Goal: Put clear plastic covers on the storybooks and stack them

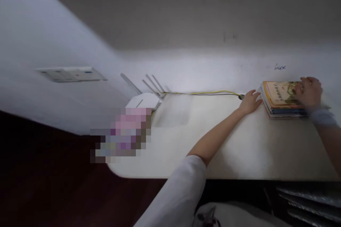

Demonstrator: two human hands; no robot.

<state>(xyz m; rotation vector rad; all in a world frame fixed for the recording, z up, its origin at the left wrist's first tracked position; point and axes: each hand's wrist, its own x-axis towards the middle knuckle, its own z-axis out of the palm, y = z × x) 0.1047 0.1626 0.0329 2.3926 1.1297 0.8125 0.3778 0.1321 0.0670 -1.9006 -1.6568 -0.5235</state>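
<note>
A small stack of colourful books [279, 99] lies at the far right of a pale table [213, 149], close to the wall. My left hand [250, 102] reaches across the table and rests against the stack's left edge, fingers stretched out flat. My right hand [310, 92] lies on top of the stack at its right side, fingers curled over the top book's cover; it is somewhat blurred.
A white router [144, 100] with several antennas sits at the table's back left. A yellow and black cable [202, 93] runs along the wall towards the books. A wall socket plate [70, 73] is on the left wall. A blurred pink patch covers the table's left corner.
</note>
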